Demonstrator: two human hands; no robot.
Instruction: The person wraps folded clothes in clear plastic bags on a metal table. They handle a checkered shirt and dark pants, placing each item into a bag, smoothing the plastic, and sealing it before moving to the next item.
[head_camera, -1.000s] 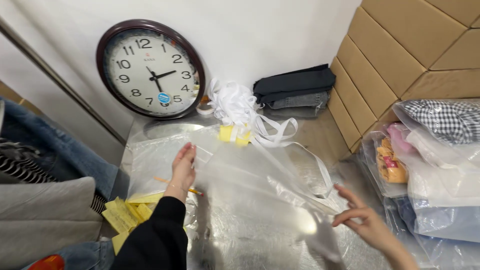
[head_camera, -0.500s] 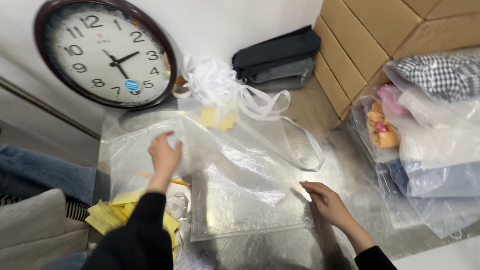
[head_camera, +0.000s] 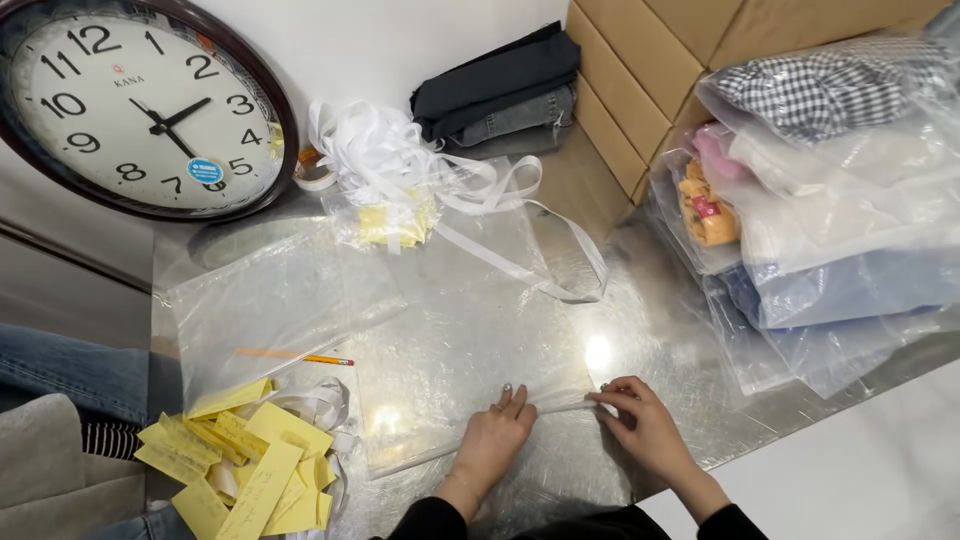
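I see both hands at the near edge of a clear bag (head_camera: 450, 340) lying flat on the metal table (head_camera: 660, 330). My left hand (head_camera: 492, 445) presses flat, fingers loose, on that edge; my right hand (head_camera: 645, 430) pinches it. Half a second ago the left hand was farther up the bag. Yellow slips (head_camera: 245, 470) lie left, a clock (head_camera: 130, 100) behind.

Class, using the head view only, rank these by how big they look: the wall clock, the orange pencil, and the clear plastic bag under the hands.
1. Clear plastic bag, though it lies nearer the camera.
2. Wall clock.
3. Orange pencil.
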